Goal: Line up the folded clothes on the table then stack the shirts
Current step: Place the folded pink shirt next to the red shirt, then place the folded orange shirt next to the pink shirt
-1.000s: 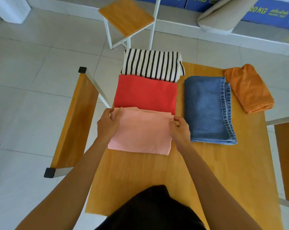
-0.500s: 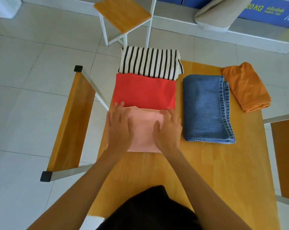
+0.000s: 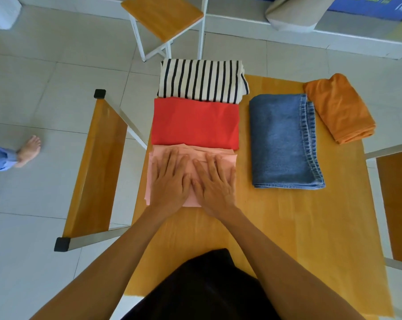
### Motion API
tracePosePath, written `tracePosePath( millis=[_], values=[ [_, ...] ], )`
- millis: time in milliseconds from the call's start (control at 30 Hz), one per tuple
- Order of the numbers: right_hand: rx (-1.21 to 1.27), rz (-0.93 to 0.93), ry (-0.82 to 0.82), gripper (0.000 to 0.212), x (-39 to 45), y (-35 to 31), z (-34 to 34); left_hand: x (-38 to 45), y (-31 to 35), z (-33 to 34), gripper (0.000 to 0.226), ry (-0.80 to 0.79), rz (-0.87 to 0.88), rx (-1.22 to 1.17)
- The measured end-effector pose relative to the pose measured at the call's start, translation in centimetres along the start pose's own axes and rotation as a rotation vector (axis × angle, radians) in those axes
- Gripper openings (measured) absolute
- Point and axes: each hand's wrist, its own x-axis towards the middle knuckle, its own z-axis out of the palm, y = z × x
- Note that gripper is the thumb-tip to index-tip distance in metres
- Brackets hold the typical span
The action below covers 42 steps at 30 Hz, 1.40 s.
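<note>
We are pressing both palms flat on the pink shirt [image 3: 190,167], lower centre of frame: left hand [image 3: 170,181] and right hand [image 3: 215,183] side by side, fingers spread, gripping nothing. The red shirt [image 3: 195,123] is lying directly above, touching; the striped shirt [image 3: 202,80] is sitting above that. We judge the stacking lift goes straight up-frame, either hand equally near.

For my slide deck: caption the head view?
Both hands press flat on a pink shirt below red and striped shirts.
</note>
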Motion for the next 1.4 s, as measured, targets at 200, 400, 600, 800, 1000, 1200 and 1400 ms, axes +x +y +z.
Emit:
tracePosePath(
  millis=[200, 400, 600, 800, 1000, 1200, 1400],
  values=[
    [0.256, 0.063, -0.074, 0.054, -1.0, 1.8, -3.5, 1.0, 3.5, -1.9, 0.048, 0.077, -0.109, -0.174],
    [0.649, 0.171, 0.247, 0.024, -2.1, 5.8, -8.2, 3.3, 12.8, -3.2, 0.042, 0.101, -0.025, -0.439],
    [0.785, 0.315, 0.405, 0.028, -4.2, 13.6, -12.6, 5.6, 21.4, -3.3, 0.048, 0.087, 0.099, -0.588],
    [0.960, 0.626, 0.422, 0.028, -4.3, 23.8, -14.5, 7.4, 28.2, -1.8, 0.046, -0.009, 0.187, -0.509],
    [1.169, 0.889, 0.327, 0.051, -2.1, 31.9, -16.5, 9.6, 33.4, -0.5, 0.046, -0.141, 0.153, -0.485],
    [1.352, 0.971, 0.315, 0.035, 2.2, 35.1, -18.0, 10.4, 33.6, 2.2, 0.046, -0.233, 0.077, -0.404],
    [1.277, 0.999, 0.233, 0.015, 4.6, 36.9, -17.2, 10.1, 33.0, 3.8, 0.044, -0.169, 0.107, -0.384]
  ],
)
